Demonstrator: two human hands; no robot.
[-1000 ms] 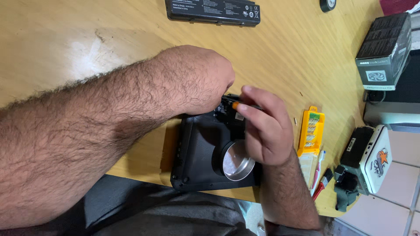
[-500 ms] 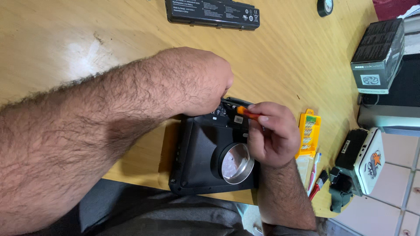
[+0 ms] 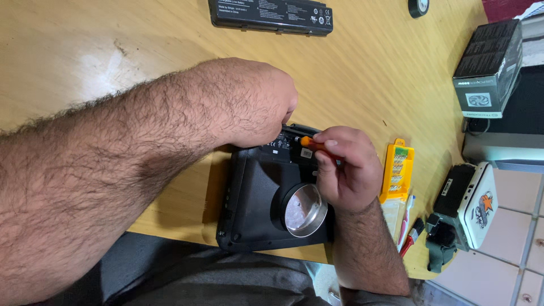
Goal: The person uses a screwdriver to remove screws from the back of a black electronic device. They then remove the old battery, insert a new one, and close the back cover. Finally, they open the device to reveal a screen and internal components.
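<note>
A black laptop (image 3: 258, 192) lies upside down at the near edge of the wooden table (image 3: 141, 51). A round silver metal dish (image 3: 305, 211) sits on its underside. My left hand (image 3: 252, 102) rests on the far edge of the laptop, fingers curled over it and hidden from view. My right hand (image 3: 348, 170) grips a small screwdriver with an orange handle (image 3: 310, 143), its tip pointing at the laptop's far edge close to my left hand's fingers.
A long black laptop battery (image 3: 271, 15) lies at the far side. Right of the laptop are a yellow bit case (image 3: 398, 169), a black box (image 3: 488, 68), a white and black device (image 3: 467, 209) and a small black ring (image 3: 418, 7).
My right hand has slid slightly toward the near edge and turned the screwdriver a little. My left hand stays on the laptop's far edge. The view shifted a bit.
</note>
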